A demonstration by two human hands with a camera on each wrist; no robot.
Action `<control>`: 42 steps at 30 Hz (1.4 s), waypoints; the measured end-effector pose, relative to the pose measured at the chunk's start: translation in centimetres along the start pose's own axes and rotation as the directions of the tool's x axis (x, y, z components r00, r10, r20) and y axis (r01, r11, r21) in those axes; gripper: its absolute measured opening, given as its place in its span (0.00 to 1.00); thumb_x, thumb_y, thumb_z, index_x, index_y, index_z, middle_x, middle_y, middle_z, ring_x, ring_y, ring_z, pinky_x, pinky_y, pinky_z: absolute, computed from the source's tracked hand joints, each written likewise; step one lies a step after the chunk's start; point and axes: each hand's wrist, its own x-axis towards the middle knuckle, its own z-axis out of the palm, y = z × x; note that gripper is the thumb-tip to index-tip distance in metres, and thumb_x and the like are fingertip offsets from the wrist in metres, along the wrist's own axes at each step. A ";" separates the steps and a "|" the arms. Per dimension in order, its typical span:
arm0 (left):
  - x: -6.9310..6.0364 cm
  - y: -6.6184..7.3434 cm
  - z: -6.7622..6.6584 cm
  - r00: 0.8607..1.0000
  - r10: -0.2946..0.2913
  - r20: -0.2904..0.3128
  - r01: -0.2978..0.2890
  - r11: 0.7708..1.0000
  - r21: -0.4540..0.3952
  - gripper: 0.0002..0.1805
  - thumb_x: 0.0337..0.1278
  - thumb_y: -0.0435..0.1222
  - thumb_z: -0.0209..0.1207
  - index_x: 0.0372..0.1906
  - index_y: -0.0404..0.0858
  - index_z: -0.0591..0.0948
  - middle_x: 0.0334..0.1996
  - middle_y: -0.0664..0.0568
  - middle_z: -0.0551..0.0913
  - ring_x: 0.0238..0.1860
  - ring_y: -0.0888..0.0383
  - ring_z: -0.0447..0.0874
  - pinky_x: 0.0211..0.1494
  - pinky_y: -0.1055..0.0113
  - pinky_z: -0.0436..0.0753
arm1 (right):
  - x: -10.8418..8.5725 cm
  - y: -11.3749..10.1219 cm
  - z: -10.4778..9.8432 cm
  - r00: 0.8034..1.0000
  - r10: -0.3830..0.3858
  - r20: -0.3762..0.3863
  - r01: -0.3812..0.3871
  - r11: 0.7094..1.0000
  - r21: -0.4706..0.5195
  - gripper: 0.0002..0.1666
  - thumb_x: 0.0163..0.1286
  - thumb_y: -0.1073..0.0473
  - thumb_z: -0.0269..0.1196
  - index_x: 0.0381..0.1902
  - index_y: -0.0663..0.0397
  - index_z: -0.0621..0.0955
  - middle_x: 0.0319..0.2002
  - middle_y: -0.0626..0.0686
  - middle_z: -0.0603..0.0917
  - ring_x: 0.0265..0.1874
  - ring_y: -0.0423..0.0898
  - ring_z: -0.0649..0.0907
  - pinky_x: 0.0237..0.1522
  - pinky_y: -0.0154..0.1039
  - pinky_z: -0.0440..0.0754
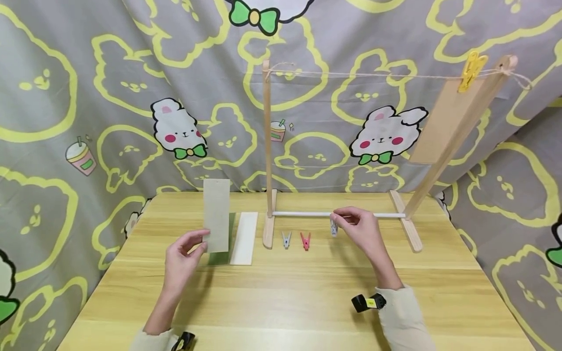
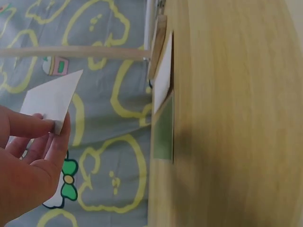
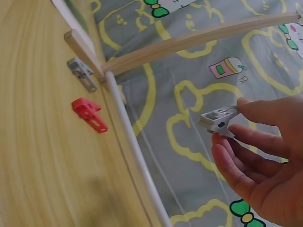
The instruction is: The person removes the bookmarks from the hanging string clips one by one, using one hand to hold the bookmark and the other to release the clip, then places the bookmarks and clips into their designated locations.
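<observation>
My left hand (image 1: 184,258) pinches a pale rectangular card (image 1: 216,209) near its lower left edge and holds it upright above the table. In the left wrist view thumb and fingers grip that card (image 2: 52,101) at its edge. My right hand (image 1: 357,226) holds a grey clothespin (image 3: 220,118) between thumb and fingers, in front of the white bar (image 1: 303,213) of a wooden stand. On the table between the hands lie another grey clothespin (image 1: 286,240) and a red clothespin (image 1: 305,241). A green card (image 1: 218,258) and a white card (image 1: 244,239) lie beside the left hand.
The stand's wooden posts (image 1: 267,146) carry a string (image 1: 351,74) across the top. At its right end a yellow clothespin (image 1: 471,70) holds a tan card (image 1: 443,122). A patterned curtain (image 1: 175,73) hangs behind the wooden table (image 1: 281,302).
</observation>
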 end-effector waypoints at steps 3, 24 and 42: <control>0.1 -0.2 -0.4 1.000 -0.018 -0.016 0.018 1.000 0.001 0.17 0.54 0.10 0.60 0.48 0.22 0.84 0.46 0.51 0.88 0.44 0.65 0.86 0.47 0.74 0.85 | 0.2 0.4 0.5 0.999 0.034 0.036 -0.034 0.999 -0.006 0.18 0.70 0.50 0.71 0.47 0.58 0.89 0.38 0.55 0.90 0.36 0.49 0.88 0.36 0.33 0.84; -0.7 -1.7 -2.6 1.000 0.002 0.007 -0.003 0.996 0.084 0.15 0.53 0.11 0.61 0.46 0.21 0.84 0.43 0.52 0.89 0.41 0.67 0.84 0.45 0.79 0.84 | 0.7 2.4 3.4 0.992 0.099 0.074 -0.090 0.990 -0.111 0.09 0.67 0.57 0.72 0.39 0.58 0.90 0.31 0.51 0.89 0.30 0.44 0.85 0.34 0.35 0.83; -0.4 -2.6 -4.3 0.999 -0.045 0.000 0.044 0.970 0.240 0.14 0.56 0.14 0.63 0.48 0.23 0.84 0.45 0.47 0.89 0.42 0.70 0.84 0.47 0.82 0.81 | 0.6 3.6 4.9 0.977 0.182 0.114 -0.143 0.947 -0.288 0.10 0.64 0.55 0.75 0.28 0.55 0.89 0.25 0.47 0.86 0.26 0.43 0.82 0.31 0.38 0.81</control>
